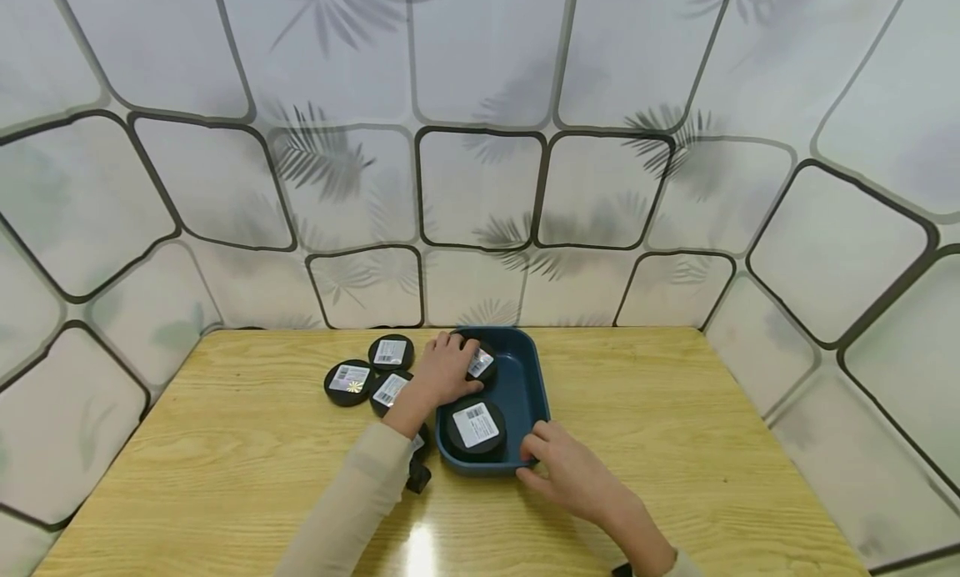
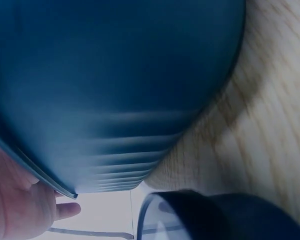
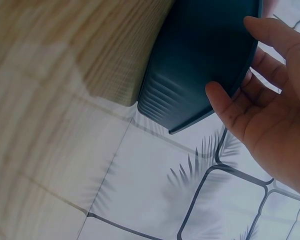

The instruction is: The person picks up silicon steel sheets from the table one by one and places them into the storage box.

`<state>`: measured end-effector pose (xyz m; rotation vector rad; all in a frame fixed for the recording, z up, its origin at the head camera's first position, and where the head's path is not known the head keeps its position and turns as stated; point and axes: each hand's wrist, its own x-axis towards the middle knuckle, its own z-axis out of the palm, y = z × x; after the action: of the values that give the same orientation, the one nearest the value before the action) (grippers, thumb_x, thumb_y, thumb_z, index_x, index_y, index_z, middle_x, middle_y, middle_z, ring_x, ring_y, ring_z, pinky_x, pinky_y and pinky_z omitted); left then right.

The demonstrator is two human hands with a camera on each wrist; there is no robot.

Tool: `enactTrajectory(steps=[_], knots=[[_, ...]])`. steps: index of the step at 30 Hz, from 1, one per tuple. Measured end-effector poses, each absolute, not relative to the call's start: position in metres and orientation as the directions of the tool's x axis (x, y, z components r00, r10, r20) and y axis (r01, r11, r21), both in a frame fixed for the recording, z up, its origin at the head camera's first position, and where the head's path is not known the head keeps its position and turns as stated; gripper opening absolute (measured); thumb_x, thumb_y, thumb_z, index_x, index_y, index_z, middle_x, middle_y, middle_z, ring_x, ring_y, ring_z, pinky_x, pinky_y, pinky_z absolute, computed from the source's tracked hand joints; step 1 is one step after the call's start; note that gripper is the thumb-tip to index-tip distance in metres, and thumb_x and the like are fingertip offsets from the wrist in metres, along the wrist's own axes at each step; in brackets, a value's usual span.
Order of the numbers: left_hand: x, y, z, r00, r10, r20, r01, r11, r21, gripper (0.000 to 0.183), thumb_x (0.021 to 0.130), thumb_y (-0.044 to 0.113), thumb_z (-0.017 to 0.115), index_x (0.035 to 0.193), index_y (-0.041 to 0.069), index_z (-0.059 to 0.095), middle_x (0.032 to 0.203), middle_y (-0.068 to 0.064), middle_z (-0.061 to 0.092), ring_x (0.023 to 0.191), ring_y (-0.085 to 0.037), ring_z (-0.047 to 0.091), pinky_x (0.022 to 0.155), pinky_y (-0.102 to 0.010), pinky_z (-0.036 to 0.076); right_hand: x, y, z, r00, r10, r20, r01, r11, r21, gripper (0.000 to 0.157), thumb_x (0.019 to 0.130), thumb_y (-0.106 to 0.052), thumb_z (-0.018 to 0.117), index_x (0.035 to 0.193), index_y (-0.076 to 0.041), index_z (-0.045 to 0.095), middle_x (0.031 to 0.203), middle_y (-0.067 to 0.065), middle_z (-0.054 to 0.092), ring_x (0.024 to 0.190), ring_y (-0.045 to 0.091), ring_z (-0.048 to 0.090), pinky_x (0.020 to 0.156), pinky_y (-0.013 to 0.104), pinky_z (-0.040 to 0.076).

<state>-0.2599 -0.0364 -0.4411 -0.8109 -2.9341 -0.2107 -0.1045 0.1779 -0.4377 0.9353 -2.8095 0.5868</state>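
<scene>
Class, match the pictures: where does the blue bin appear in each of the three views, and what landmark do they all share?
Head: the blue bin sits low, just right of centre, the right hand at its near right corner.
Left wrist: its outer wall fills the upper left.
Right wrist: upper middle, left of the right hand.
Shared landmark: the wooden tabletop.

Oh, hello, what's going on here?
A person's left hand holds a black round tub at the far end of a blue bin, while the right hand grips the bin's near right corner. A second tub lies at the near end. Other tubs sit on the wooden table, left of the bin.
</scene>
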Motion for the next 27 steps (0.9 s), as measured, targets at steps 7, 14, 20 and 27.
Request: enactTrajectory(steps=[7, 14, 20, 27], knots=[[-0.2574, -0.0354, -0.4392, -0.860, 0.500, 0.098, 0.509, 0.853, 0.113, 0.064, 0.085, 0.044, 0.076, 0.136, 0.011, 0.052, 0.131, -0.016, 0.055, 0.122, -0.035, 0.046, 0.099, -0.053, 0.041, -0.1048, 0.1780, -0.4381, -0.803, -0.550, 0.227, -0.595, 0.737, -0.320, 0.018, 0.087, -0.019, 0.077, 0.083, -0.019, 0.059, 0.085, -0.010, 0.045, 0.079, 0.006, 0.042, 0.068, 0.022, 0.044], [-0.2585, -0.0349, -0.4409, -0.862, 0.494, 0.108, 0.505, 0.854, 0.122, 0.065, 0.084, 0.043, 0.077, 0.136, 0.012, 0.052, 0.132, -0.017, 0.053, 0.123, -0.035, 0.046, 0.097, -0.053, 0.042, -0.1047, 0.1777, -0.4383, -0.806, -0.547, 0.226, -0.592, 0.745, -0.307, 0.017, 0.087, -0.020, 0.077, 0.084, -0.018, 0.060, 0.085, -0.010, 0.045, 0.079, 0.006, 0.043, 0.069, 0.023, 0.044], [-0.2588, -0.0352, -0.4416, -0.858, 0.498, 0.123, 0.511, 0.850, 0.129, 0.065, 0.083, 0.041, 0.079, 0.135, 0.012, 0.051, 0.131, -0.018, 0.052, 0.123, -0.036, 0.047, 0.097, -0.054, 0.043, -0.1040, 0.1772, -0.4377, -0.810, -0.545, 0.219, -0.587, 0.751, -0.302, 0.017, 0.086, -0.019, 0.077, 0.084, -0.018, 0.060, 0.085, -0.009, 0.045, 0.079, 0.007, 0.043, 0.069, 0.024, 0.045], [-0.2594, -0.0366, -0.4429, -0.848, 0.507, 0.156, 0.526, 0.840, 0.131, 0.064, 0.084, 0.034, 0.079, 0.136, 0.012, 0.050, 0.129, -0.019, 0.053, 0.120, -0.037, 0.048, 0.094, -0.054, 0.044, -0.1045, 0.1776, -0.4385, -0.797, -0.555, 0.238, -0.603, 0.752, -0.267, 0.019, 0.084, -0.018, 0.078, 0.084, -0.018, 0.059, 0.086, -0.008, 0.045, 0.081, 0.008, 0.044, 0.071, 0.026, 0.046]])
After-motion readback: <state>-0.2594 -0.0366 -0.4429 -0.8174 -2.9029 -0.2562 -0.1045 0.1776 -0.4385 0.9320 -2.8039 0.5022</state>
